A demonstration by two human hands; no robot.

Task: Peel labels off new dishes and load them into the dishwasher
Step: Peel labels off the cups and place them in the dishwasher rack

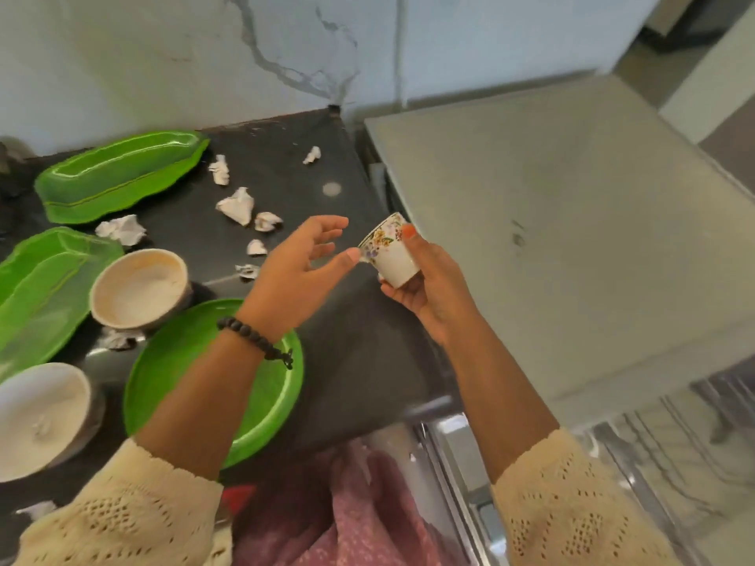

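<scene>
Peeling is going best if the right hand [425, 279], gripping the small white floral ceramic cup [390, 249] above the dark desk [286, 157] edge, is holding it steady while the open left hand [298, 259] is working a thumb against its rim label.

The round green plate [192, 386] is partly hidden under the left arm. Left of that plate, a white bowl [41, 414] and a leaf-shaped green tray [36, 288] are cut off by the picture's left edge. Behind the plate, a crumpled bit of paper [118, 339] peeks out from under a tan bowl [139, 290]. Right of the plate, the floral cup [390, 251] has its far side covered by the right hand [425, 288]. The dishwasher rack [662, 435], far right of the plate, is too blurry to see well.
</scene>
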